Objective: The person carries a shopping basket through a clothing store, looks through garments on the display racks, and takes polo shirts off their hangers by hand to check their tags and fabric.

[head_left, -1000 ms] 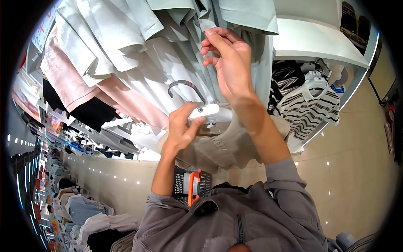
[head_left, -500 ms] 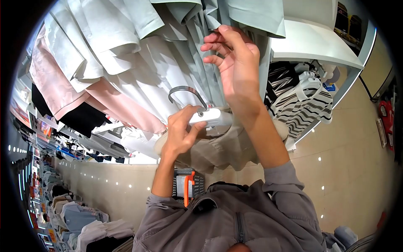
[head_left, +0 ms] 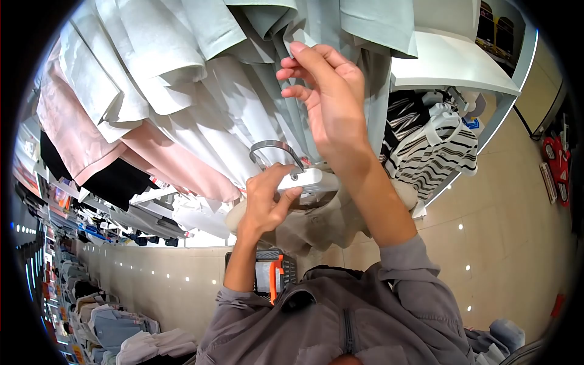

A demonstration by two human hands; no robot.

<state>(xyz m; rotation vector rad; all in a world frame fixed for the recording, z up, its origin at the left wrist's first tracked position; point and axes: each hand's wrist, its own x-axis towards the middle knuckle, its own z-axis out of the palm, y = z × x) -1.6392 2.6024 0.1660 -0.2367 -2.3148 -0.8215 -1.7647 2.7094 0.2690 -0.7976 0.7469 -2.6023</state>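
My left hand (head_left: 267, 198) is closed around one end of a white hanger (head_left: 309, 180) with a curved metal hook. A beige garment (head_left: 316, 228) hangs from this hanger, in front of my body. Higher up, my right hand (head_left: 331, 91) is raised beside pale grey-green garments (head_left: 377, 24) on the rack. Its fingertips come together at a small white flap (head_left: 300, 39), and the other fingers curl loosely. Whether the flap is a tag or a fold of cloth, I cannot tell.
White garments (head_left: 225, 103) and a pink one (head_left: 176, 158) hang to the left. A white shelf (head_left: 456, 61) stands at right, above striped shirts (head_left: 435, 149). Below my left arm is a dark shopping basket (head_left: 289, 267) with an orange handle. Clothes racks line the far left.
My right hand has shifted left and slightly down, and the white flap shows more at its fingertips. The hanger and my left hand sit a little lower and further right.
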